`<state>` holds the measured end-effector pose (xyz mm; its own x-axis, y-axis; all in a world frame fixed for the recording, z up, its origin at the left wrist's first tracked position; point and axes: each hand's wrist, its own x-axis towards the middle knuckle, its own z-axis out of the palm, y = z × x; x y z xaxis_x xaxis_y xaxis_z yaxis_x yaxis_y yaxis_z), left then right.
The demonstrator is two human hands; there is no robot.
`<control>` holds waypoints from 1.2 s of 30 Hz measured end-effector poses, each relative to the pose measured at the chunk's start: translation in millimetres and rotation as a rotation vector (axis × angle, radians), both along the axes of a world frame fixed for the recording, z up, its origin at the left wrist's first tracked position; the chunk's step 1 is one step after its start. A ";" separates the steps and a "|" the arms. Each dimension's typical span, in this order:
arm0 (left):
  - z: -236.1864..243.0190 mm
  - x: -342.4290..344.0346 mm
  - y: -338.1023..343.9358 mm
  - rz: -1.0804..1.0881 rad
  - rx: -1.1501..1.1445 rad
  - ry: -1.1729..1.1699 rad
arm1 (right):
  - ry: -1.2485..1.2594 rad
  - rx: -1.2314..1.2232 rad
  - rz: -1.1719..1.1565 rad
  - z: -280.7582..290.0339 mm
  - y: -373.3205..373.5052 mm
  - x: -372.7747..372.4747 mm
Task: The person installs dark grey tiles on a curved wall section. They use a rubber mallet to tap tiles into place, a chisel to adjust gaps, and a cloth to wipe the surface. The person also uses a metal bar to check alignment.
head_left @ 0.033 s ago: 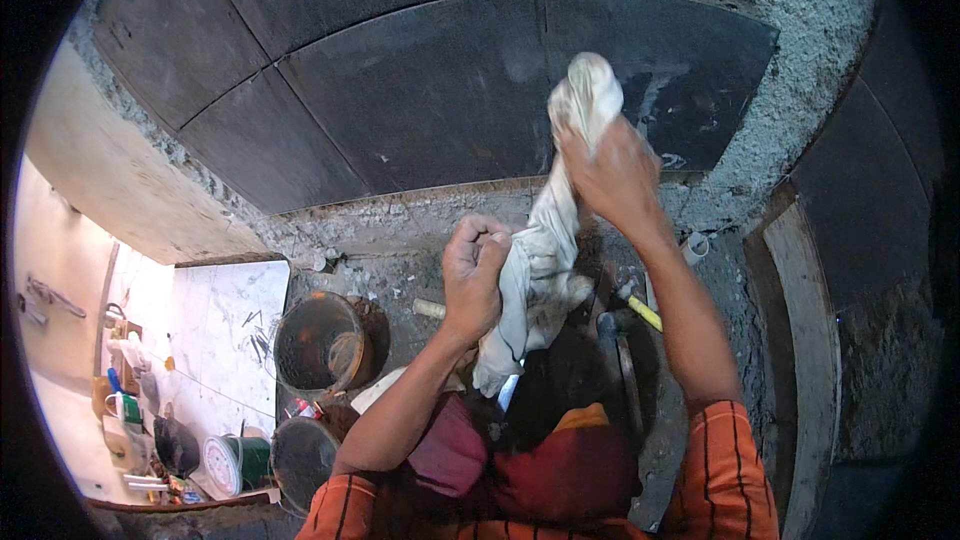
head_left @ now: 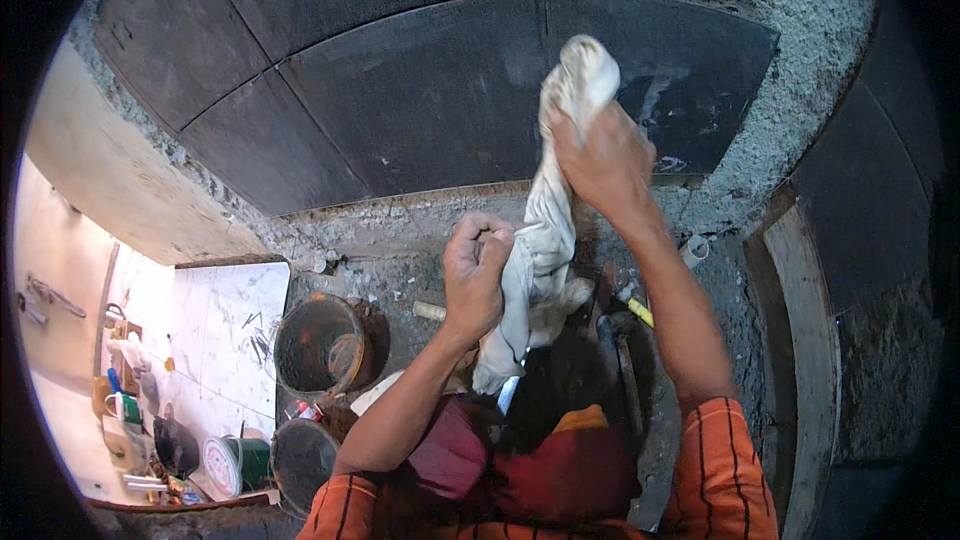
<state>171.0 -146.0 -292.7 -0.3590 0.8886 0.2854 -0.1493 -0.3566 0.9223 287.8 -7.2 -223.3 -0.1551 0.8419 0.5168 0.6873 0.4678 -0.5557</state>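
Far left: brightly lit area, marble-patterned floor, grey veins on white, with a green bucket near its lower edge. Next, two dark round buckets, one nearer the person, on rough, grit-strewn ground. Ahead, large dark tiles, matt, pale-smudged, thin joints; coarse grey mortar bordered them on the right. Far right, a long pale strip, then more dark tiling.

Cloth: off-white, stained, twisted into a long creased length, bunched in a rounded knob at its upper end. It ran slantwise between the hands, over the tiles' lower edge, its tail reaching toward the person's lap. Right of it lay a short yellow bar.

Left hand: fingers curled in, thumb against them, pinching the cloth's left edge. Right hand: higher up, slightly blurred, fingers wrapped round the cloth just below the knob.
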 end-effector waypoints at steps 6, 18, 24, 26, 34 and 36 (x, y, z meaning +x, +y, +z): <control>32.4 3.2 15.3 0.036 0.053 0.187 | -0.160 0.239 -0.077 32.9 30.9 -50.3; -9.9 -3.9 -1.5 0.040 -0.059 0.093 | -0.355 -0.222 0.104 -86.9 -9.7 -24.4; -12.7 -14.0 4.9 0.112 0.113 -0.021 | 0.093 0.237 0.086 7.3 -11.6 -70.7; -9.6 -16.3 3.6 0.177 0.170 -0.036 | 0.174 0.292 -0.002 20.6 1.3 -95.2; -11.8 -38.9 -16.4 0.402 0.071 -0.077 | -0.155 0.177 -0.027 38.5 -30.4 -209.5; -10.5 -52.8 -19.9 0.419 0.099 -0.201 | -0.197 0.115 0.048 46.8 -39.1 -237.6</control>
